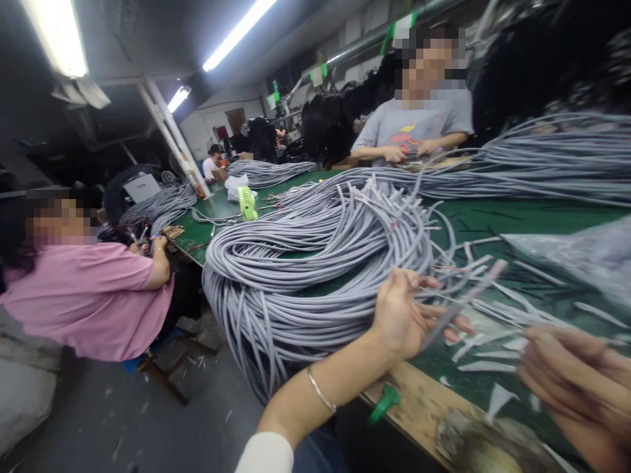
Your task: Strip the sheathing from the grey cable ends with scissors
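My left hand (407,315) is closed around a grey cable (451,318) near its end, which points up and to the right with a paler, pinkish tip. To its right, just above the table's front edge, my right hand (572,387) is closed in a pinch. A thin pale strand (493,316) seems to run between the two hands; blur hides its exact ends. Behind my left hand lies a large looped bundle of grey cables (296,263), its pale cut ends (379,197) gathered at the upper right. Strips of whitish scrap (488,366) lie between my hands.
The green table (493,220) has a wooden front edge (419,401) with a green clip-like piece (384,404). Clear plastic (582,253) lies at right. A light-green fan (247,203) stands behind the bundle. One co-worker (414,125) works opposite, another (93,289) sits at left.
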`<action>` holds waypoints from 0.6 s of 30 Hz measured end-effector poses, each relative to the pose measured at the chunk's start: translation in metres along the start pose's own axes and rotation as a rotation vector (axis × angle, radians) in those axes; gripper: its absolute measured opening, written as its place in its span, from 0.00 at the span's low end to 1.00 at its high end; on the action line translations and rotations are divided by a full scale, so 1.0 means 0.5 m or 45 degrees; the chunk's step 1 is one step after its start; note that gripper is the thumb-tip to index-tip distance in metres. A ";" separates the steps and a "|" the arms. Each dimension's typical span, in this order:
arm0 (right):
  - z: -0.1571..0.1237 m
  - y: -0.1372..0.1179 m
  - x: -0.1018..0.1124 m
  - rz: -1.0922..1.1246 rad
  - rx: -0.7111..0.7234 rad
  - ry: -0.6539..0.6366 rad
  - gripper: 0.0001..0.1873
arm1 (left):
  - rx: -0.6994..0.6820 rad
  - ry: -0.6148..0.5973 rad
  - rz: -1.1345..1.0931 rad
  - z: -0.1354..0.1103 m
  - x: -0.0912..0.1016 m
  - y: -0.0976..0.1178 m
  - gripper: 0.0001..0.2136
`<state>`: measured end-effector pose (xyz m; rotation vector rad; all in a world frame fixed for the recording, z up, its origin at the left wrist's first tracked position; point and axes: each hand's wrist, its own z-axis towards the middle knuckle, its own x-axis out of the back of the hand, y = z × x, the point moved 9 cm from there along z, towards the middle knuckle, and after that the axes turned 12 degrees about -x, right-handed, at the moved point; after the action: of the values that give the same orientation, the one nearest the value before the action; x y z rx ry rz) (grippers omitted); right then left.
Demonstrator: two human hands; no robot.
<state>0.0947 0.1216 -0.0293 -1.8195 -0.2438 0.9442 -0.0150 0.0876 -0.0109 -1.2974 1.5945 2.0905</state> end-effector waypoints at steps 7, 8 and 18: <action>-0.034 -0.074 0.003 0.155 0.118 0.264 0.20 | -0.067 -0.112 0.208 -0.008 -0.040 0.018 0.25; -0.035 -0.083 0.009 0.215 0.150 0.265 0.20 | -0.054 -0.171 0.258 -0.007 -0.046 0.015 0.26; -0.098 -0.176 0.107 -0.173 0.564 0.759 0.18 | -0.278 -0.278 0.955 0.014 -0.032 0.039 0.15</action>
<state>0.1866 0.1570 0.0278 -1.5616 0.2007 0.2961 -0.0211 0.0913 0.0144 -0.4982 1.9914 2.7684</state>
